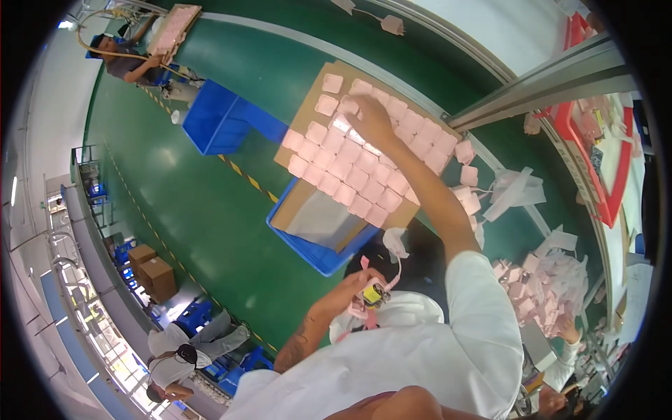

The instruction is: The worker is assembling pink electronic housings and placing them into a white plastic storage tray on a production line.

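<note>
My left hand (353, 292), low in front of my body, is closed around a small pink device with a yellow-wrapped transformer (374, 294) exposed. A pale cable (400, 269) runs up from it to a white plastic wrap (395, 243). My right arm stretches far forward. My right hand (371, 120) is over the rows of pink square casings (339, 168) laid on a cardboard sheet (308, 119). Its fingers are curled down on a pink casing (348, 105) near the far side; the fingertips are partly hidden.
Below the cardboard stands a blue crate (301, 252). Another blue bin (217, 119) is farther left. At right lie a heap of pink chargers and wraps (542, 287), a red-edged tray (581, 154) and a metal post (539, 77). Other people work at far left and lower right.
</note>
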A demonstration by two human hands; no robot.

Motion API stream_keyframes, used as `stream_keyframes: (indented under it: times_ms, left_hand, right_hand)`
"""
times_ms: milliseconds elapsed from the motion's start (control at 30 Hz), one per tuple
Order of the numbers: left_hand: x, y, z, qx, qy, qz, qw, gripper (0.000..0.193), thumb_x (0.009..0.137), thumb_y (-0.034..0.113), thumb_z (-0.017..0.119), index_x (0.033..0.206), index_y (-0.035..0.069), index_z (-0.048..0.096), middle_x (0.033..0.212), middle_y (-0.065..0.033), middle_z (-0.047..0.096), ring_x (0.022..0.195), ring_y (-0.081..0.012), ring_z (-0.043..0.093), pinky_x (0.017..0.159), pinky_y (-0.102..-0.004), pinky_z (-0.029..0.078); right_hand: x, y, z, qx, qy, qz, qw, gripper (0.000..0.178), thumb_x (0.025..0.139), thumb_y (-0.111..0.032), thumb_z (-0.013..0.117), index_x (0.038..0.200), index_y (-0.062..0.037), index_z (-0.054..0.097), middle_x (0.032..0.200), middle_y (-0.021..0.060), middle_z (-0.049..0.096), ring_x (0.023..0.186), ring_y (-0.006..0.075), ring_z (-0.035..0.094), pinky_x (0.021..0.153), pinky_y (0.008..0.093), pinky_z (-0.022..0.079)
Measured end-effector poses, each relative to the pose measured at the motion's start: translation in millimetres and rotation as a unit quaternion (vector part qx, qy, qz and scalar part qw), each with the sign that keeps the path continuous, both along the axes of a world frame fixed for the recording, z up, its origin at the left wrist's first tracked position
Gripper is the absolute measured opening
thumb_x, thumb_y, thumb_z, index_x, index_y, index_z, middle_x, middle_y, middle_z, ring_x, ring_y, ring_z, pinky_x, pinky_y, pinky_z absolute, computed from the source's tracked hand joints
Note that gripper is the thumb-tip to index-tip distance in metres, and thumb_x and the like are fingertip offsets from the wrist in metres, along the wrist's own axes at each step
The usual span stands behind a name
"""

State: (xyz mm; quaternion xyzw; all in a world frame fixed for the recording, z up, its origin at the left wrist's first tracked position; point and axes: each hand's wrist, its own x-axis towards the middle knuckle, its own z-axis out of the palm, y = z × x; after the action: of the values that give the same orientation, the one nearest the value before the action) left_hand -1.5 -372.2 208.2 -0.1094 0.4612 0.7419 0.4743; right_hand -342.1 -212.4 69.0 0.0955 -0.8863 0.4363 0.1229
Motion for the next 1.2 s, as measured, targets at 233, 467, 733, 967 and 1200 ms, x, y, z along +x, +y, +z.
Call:
stream_keyframes:
  times_ms: [233, 467, 733, 967, 1200]
  left_hand:
    - [-41.8, 16.1, -15.9, 0.044, -0.089, -0.057, 0.993, 0.075, 0.097, 0.073, 0.036, 0.122, 0.006, 0.059, 0.104, -0.0067, 0.069, 0.087, -0.0150, 0.067, 0.075, -0.0297, 0.055]
    - [-67.5, 83.4, -23.2, 0.063, -0.162, -0.205, 0.963, 0.081, 0.098, 0.072, 0.037, 0.132, 0.001, 0.057, 0.117, -0.0111, 0.069, 0.097, -0.0198, 0.069, 0.085, -0.0335, 0.057]
    - [-87.5, 138.5, 40.7, 0.084, -0.058, -0.236, 0.966, 0.059, 0.105, 0.047, 0.045, 0.129, -0.005, 0.061, 0.117, -0.0098, 0.069, 0.095, -0.0177, 0.069, 0.085, -0.0324, 0.057]
    - [-57.9, 173.5, 68.9, 0.027, 0.130, -0.255, 0.958, 0.036, 0.106, 0.018, 0.048, 0.132, -0.004, 0.059, 0.120, -0.0118, 0.067, 0.106, -0.0183, 0.068, 0.095, -0.0329, 0.056]
    - [-57.9, 175.1, 61.6, 0.003, 0.123, -0.252, 0.960, 0.033, 0.105, 0.014, 0.052, 0.131, -0.004, 0.060, 0.117, -0.0105, 0.069, 0.102, -0.0171, 0.069, 0.092, -0.0331, 0.057]
  right_hand:
    - [246.2, 100.8, 175.4, -0.218, -0.258, 0.279, 0.899, 0.054, 0.075, -0.015, 0.081, 0.126, -0.0045, 0.066, 0.122, 0.0124, 0.066, 0.116, 0.0280, 0.061, 0.099, 0.0374, 0.048]
    - [343.1, 135.3, 229.7, -0.087, -0.257, 0.107, 0.957, 0.079, 0.064, -0.021, 0.090, 0.135, -0.0073, 0.058, 0.121, 0.0151, 0.065, 0.112, 0.0325, 0.061, 0.087, 0.0396, 0.054]
    - [423.1, 168.8, 245.4, -0.047, -0.127, -0.185, 0.973, 0.070, 0.065, -0.018, 0.092, 0.126, -0.0060, 0.061, 0.116, 0.0132, 0.069, 0.090, 0.0283, 0.069, 0.076, 0.0348, 0.058]
    - [446.5, 180.5, 251.8, -0.027, -0.098, -0.232, 0.967, 0.065, 0.067, -0.016, 0.091, 0.125, -0.0067, 0.062, 0.118, 0.0117, 0.069, 0.088, 0.0243, 0.070, 0.068, 0.0311, 0.059]
    - [446.3, 180.1, 250.0, -0.034, -0.069, -0.232, 0.970, 0.065, 0.066, -0.016, 0.090, 0.124, -0.0064, 0.063, 0.118, 0.0120, 0.069, 0.087, 0.0259, 0.070, 0.071, 0.0325, 0.059]
